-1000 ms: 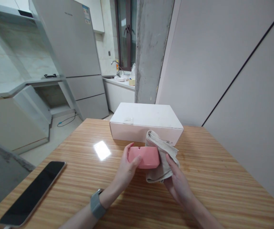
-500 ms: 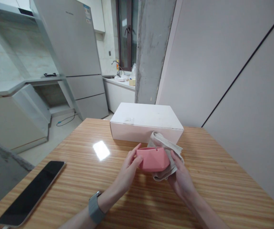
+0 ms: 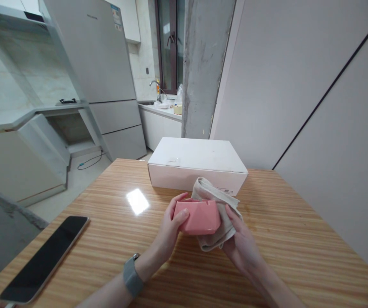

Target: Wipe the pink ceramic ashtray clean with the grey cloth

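A pink faceted ashtray (image 3: 200, 218) with a small notch in its rim is held up over the table, its side facing me. My left hand (image 3: 174, 219) grips its left end, thumb on the front face and fingers behind. Folded grey-beige cloth (image 3: 225, 226) lies against the ashtray's right side and back. My right hand (image 3: 240, 235) is closed on that cloth from the right, pressing it to the ashtray. The cloth hides the ashtray's far side and some right-hand fingers.
A white cardboard box (image 3: 197, 156) stands on the wood-grain table (image 3: 107, 201) just beyond my hands. At the left edge lies a black phone (image 3: 46, 259) with a cable plugged in. A fridge (image 3: 100, 64) and a sink counter are farther back.
Both hands have moved slightly left and down with the ashtray and cloth. The ashtray has turned a little, and more of the cloth shows to its right.
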Tool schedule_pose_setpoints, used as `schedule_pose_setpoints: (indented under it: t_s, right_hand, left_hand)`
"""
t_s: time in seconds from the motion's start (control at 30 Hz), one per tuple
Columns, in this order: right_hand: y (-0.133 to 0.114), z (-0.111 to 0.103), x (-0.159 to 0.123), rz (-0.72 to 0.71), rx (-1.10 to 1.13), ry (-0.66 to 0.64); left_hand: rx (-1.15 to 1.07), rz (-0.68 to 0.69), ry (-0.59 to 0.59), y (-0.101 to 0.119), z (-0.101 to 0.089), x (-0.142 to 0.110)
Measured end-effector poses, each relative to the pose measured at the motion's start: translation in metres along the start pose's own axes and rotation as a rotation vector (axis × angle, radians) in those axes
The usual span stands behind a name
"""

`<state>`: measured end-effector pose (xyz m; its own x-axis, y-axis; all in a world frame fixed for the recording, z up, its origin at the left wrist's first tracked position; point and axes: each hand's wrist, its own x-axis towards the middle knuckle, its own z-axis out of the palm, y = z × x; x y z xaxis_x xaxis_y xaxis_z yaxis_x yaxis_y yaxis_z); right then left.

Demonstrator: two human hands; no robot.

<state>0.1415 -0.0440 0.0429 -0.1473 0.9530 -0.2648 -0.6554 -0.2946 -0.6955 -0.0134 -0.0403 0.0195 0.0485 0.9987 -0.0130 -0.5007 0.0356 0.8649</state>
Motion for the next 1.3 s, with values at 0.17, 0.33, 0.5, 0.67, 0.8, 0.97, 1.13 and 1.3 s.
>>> schedule_pose_setpoints:
  t_s: [0.17,0.33,0.5,0.67,0.8,0.97,1.13,1.3]
  right_hand:
    - [0.003,-0.005,0.0,-0.032,-0.011,0.056]
    - [0.011,-0.008,0.002,-0.011,0.008,0.114]
    - [0.007,-0.012,0.008,-0.04,0.012,0.107]
    - [-0.001,-0.015,0.01,-0.024,0.019,0.067]
    - [0.0,-0.012,0.007,0.005,0.022,0.044]
    - [0.003,-0.007,0.002,0.013,-0.015,0.039]
    - [0.006,-0.009,-0.001,-0.033,-0.036,0.062]
    - [0.016,-0.02,0.004,-0.061,-0.08,0.114]
  left_hand:
    - [0.152,0.076,0.103,-0.003,-0.008,0.01]
    - [0.241,0.081,0.193,-0.004,-0.008,0.012]
    - [0.083,-0.011,0.037,0.002,-0.005,0.009]
    - [0.158,-0.008,-0.028,0.01,0.0,0.002]
    - [0.066,-0.064,-0.094,0.007,-0.002,0.003]
    - [0.056,-0.083,-0.143,0.002,-0.006,0.006]
    - [0.119,-0.056,0.03,0.003,-0.007,0.009]
    - [0.153,-0.077,0.175,0.001,-0.01,0.015]
